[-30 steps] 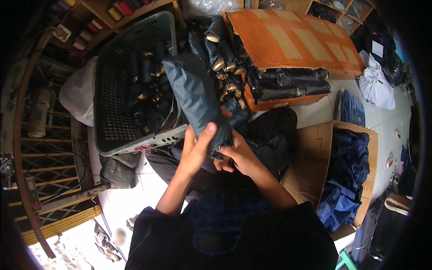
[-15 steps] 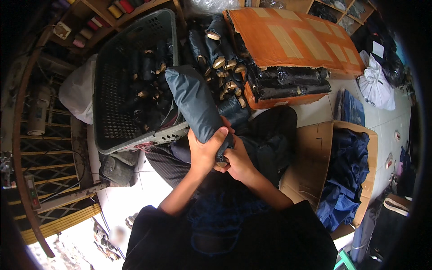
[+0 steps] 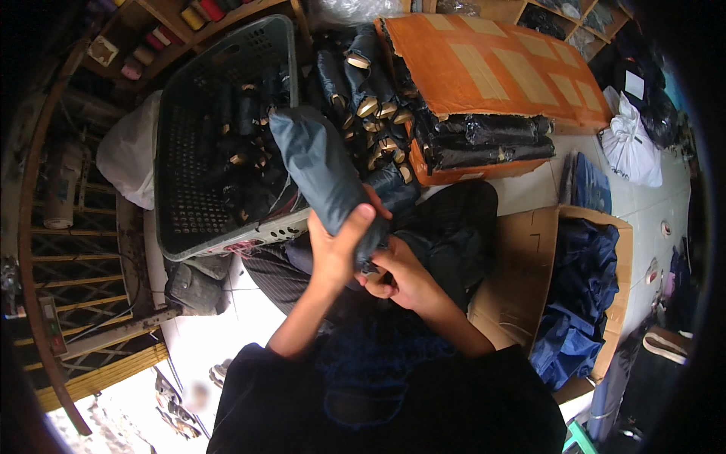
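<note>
A long, stuffed grey-blue fabric pouch (image 3: 318, 166) slants up and left from my lap, its rounded far end over the edge of the black basket. My left hand (image 3: 333, 246) wraps round its lower half, with the thumb raised along the top side. At the pouch's bottom end, my right hand (image 3: 408, 276) has its fingers curled and pinched on the dark gathered end. What exactly those fingers grip is partly hidden. Dark rolled bundles (image 3: 249, 113) lie in the perforated plastic basket (image 3: 178, 219).
More dark rolls with pale ends (image 3: 368, 106) are heaped behind the pouch. An orange taped carton (image 3: 491, 60) stands at the back right. Near my right side, an open cardboard box (image 3: 518, 265) holds blue fabric (image 3: 578, 295). Thread spools (image 3: 212, 9) sit on a shelf at upper left.
The pouch's far end has shifted slightly left. My left thumb has lifted a little, and my right hand has moved slightly down and right at the pouch's lower end.
</note>
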The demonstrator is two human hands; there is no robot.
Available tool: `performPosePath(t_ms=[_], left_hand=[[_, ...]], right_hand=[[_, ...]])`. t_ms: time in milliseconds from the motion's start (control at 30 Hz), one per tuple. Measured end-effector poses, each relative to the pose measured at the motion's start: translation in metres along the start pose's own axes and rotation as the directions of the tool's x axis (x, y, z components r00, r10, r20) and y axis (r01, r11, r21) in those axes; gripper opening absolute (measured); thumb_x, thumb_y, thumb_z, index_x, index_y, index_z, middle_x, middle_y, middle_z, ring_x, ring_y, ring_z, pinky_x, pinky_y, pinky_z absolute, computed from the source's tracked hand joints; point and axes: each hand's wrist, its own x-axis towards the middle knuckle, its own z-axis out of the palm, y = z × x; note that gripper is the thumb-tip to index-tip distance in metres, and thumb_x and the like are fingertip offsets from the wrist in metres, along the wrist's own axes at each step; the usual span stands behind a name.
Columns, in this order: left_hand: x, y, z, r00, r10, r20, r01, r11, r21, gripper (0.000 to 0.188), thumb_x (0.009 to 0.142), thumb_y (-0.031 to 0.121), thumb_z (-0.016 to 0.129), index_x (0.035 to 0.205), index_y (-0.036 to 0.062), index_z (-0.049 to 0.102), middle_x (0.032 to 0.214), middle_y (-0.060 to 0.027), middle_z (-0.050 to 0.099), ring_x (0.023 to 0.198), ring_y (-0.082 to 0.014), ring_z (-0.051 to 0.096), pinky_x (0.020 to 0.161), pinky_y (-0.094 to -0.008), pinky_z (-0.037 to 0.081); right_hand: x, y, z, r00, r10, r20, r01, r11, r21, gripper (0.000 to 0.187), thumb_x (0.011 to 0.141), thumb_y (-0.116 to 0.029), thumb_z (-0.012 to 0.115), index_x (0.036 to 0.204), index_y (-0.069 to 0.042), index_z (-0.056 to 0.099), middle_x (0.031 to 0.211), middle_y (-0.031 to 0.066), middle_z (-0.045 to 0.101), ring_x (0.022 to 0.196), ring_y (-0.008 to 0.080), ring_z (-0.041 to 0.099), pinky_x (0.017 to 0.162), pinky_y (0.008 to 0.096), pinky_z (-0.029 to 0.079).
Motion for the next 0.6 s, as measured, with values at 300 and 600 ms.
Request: performPosePath(t_ms=[300, 600], left_hand=[[-0.028, -0.017, -0.002, 0.999, -0.032, -0.035, 0.037, 0.986, 0.160, 0.023, 0.081, 0.015, 0.060, 0.096, -0.0024, 0.060, 0.086, -0.0081, 0.063, 0.079, -0.0161, 0.060, 0.073, -0.0298, 0.048], [-0.026, -0.019, -0.011, 0.993, -0.097, 0.067, 0.092, 0.993, 0.072, 0.071, 0.077, 0.039, 0.065, 0.129, -0.0057, 0.045, 0.124, -0.0175, 0.056, 0.108, -0.0241, 0.057, 0.091, -0.0349, 0.046]], right_hand=[[-0.007, -0.002, -0.007, 0.999, -0.040, 0.024, 0.036, 0.990, 0.138, 0.072, 0.087, -0.005, 0.054, 0.148, -0.019, 0.018, 0.096, 0.0071, 0.049, 0.059, 0.0090, 0.048, 0.038, 0.0219, 0.034], [0.007, 0.002, -0.002, 0.883, -0.467, -0.038, 0.377, 0.756, -0.534, 0.064, 0.083, -0.004, 0.060, 0.139, -0.008, 0.028, 0.111, 0.0049, 0.048, 0.078, 0.0067, 0.050, 0.052, 0.0205, 0.041]])
